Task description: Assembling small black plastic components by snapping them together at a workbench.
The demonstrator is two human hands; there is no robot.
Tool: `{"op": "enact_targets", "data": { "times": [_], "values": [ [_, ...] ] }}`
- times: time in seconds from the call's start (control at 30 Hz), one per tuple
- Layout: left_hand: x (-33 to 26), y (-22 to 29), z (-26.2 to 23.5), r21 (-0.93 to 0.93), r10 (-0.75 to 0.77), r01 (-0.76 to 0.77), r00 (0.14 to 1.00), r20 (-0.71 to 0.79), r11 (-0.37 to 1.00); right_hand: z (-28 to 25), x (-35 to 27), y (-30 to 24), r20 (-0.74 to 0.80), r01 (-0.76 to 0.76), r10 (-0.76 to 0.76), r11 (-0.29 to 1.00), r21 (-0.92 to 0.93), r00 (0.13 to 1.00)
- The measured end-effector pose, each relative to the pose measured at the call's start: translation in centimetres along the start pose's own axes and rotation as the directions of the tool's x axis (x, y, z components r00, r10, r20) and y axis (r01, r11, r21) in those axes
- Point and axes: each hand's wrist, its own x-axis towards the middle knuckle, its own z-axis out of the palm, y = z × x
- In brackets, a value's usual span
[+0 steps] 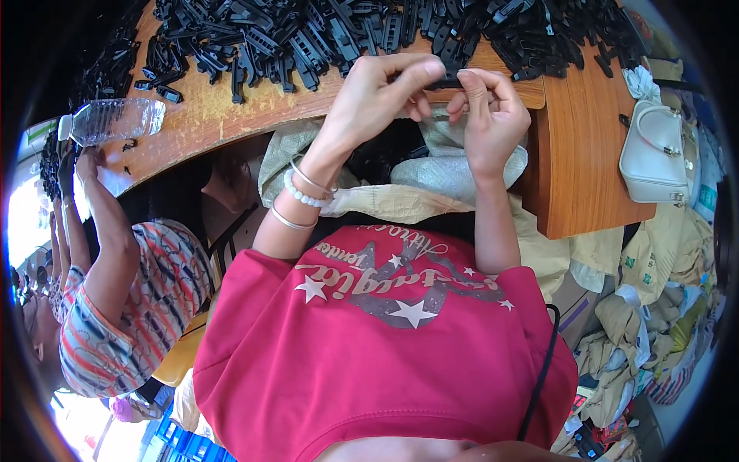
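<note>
Both hands are raised over the near edge of a worn wooden table (pixel 208 123), close together. My left hand (pixel 377 96) has its fingers curled and its thumb pressed on one end of a small black plastic part (pixel 446 81). At the other end, my right hand (pixel 496 119) pinches the same part between thumb and bent fingers. Fingertips cover much of the part, so its exact kind does not show. Just beyond the hands spreads a large heap of black plastic parts (pixel 308 38), many of them long, narrow and slotted. Bracelets circle my left wrist.
Below the table edge, in front of my body, an open pale sack (pixel 431 181) has a dark inside. A clear plastic bottle (pixel 119 121) lies at left, near a co-worker in a patterned shirt (pixel 138 308). A white handbag (pixel 657 158) and piled sacks (pixel 623 331) are at right.
</note>
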Motion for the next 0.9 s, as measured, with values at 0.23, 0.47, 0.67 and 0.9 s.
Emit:
{"op": "enact_targets", "data": {
  "times": [0.23,0.47,0.67,0.9],
  "values": [
    [-1.1,-0.2,1.1,0.531,0.339,-0.264,0.94,-0.047,0.805,0.1,-0.2,0.1,0.052,0.109,-0.106,0.991,-0.075,0.993],
    [-1.2,-1.0,0.3,0.345,0.335,-0.278,0.935,-0.116,0.897,-1.3,1.1,-0.6,0.206,0.172,-0.159,0.984,-0.049,0.966],
    [-1.6,-2.3,-0.2,0.336,0.216,-0.167,0.97,-0.113,0.927,-0.9,0.6,-0.3,0.248,0.219,-0.174,0.961,-0.171,0.953],
    [-2.1,-2.4,-0.5,0.295,0.236,-0.204,0.968,-0.078,0.934,0.0,0.0,0.4,0.22,0.101,-0.083,0.993,-0.069,0.972]
  ]
}}
